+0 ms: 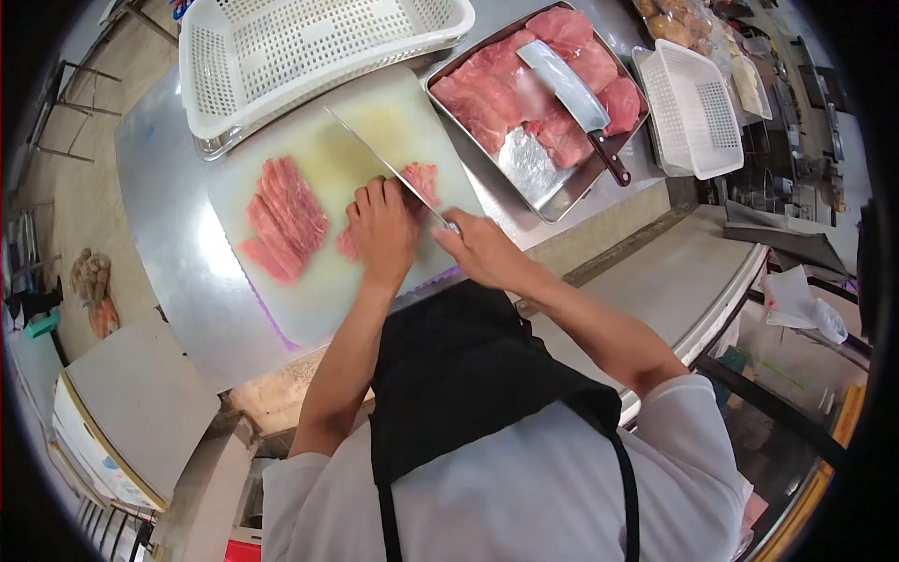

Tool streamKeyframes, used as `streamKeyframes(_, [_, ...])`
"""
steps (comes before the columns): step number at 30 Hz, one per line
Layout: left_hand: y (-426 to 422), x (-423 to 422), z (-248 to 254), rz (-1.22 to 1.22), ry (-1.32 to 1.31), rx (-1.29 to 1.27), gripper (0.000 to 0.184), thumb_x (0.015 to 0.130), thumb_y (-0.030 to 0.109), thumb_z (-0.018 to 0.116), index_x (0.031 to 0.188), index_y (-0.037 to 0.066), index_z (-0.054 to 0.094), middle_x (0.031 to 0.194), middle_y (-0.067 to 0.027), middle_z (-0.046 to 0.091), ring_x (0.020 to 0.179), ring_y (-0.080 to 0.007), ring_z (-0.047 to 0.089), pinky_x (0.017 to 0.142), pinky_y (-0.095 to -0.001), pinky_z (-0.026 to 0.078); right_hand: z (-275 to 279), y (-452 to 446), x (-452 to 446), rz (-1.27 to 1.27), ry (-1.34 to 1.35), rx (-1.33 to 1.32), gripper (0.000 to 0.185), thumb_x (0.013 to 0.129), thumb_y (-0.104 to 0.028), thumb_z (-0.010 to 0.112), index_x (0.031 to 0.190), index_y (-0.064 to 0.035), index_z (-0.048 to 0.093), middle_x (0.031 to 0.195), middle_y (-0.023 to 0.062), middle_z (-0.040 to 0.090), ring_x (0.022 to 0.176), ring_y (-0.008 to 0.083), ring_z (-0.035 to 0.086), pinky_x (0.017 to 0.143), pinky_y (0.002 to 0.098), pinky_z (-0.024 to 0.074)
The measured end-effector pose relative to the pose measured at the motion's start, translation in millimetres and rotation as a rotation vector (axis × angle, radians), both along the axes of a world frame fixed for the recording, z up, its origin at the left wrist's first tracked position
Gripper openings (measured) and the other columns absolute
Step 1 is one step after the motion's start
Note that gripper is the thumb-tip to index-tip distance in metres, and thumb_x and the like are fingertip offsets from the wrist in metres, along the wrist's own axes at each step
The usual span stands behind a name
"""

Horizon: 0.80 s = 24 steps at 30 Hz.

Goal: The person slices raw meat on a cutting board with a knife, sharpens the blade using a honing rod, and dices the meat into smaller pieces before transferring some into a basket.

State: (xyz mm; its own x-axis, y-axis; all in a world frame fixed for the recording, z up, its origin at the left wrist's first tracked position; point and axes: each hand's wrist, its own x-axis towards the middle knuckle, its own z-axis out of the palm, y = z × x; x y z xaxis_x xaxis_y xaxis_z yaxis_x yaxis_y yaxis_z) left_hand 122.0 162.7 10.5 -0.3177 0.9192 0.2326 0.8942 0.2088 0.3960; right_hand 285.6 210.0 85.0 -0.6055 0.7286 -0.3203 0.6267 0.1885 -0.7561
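My right hand (pixel 482 251) is wrapped round the handle of a long knife (pixel 370 150), whose blade slants up and to the left across the cutting board (pixel 225 201). Beside the blade, my left hand (pixel 382 225) presses its curled fingers down on a piece of raw meat (pixel 347 245), mostly hidden under the palm. On the blade's right side lie small cut bits of meat (pixel 421 181). A fanned stack of meat slices (pixel 284 220) rests on the left part of the board.
Behind the board stands a white perforated basket (pixel 281 56). To the right, a metal tray (pixel 546 199) holds large raw meat pieces, with a cleaver (pixel 567 86) lying across them. Further right is a smaller white basket (pixel 698 117). The metal table (pixel 159 215) extends left of the board.
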Motion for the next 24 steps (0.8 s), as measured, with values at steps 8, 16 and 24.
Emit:
streamKeyframes(8, [-10, -10, -4, -0.023, -0.020, 0.022, 0.026, 0.084, 0.009, 0.062, 0.110, 0.004, 0.062, 0.110, -0.0132, 0.058, 0.105, -0.0332, 0.055, 0.086, -0.0449, 0.043, 49, -10, 8, -0.038, -0.102, -0.138, 0.046, 0.104, -0.038, 0.055, 0.112, 0.0067, 0.063, 0.081, 0.0310, 0.068, 0.085, 0.0522, 0.066, 0.079, 0.0564, 0.0513])
streamKeyframes(16, [-7, -10, -4, -0.038, -0.009, -0.001, 0.033, 0.081, 0.012, 0.069, 0.112, 0.006, 0.061, 0.110, -0.0117, 0.058, 0.105, -0.0326, 0.055, 0.086, -0.0444, 0.042, 4, 12, -17, -0.007, -0.051, -0.047, 0.049, 0.105, -0.038, 0.053, 0.112, 0.0092, 0.062, 0.084, 0.0330, 0.068, 0.087, 0.0530, 0.067, 0.081, 0.0568, 0.0511])
streamKeyframes(24, [-5, -14, -8, -0.051, 0.014, 0.018, 0.029, 0.081, 0.012, 0.067, 0.109, 0.006, 0.061, 0.110, -0.0110, 0.058, 0.103, -0.0318, 0.055, 0.085, -0.0435, 0.042, 12, -21, 2, -0.077, -0.022, -0.083, 0.048, 0.105, -0.039, 0.053, 0.118, 0.0063, 0.063, 0.086, 0.0315, 0.068, 0.088, 0.0519, 0.067, 0.082, 0.0555, 0.0510])
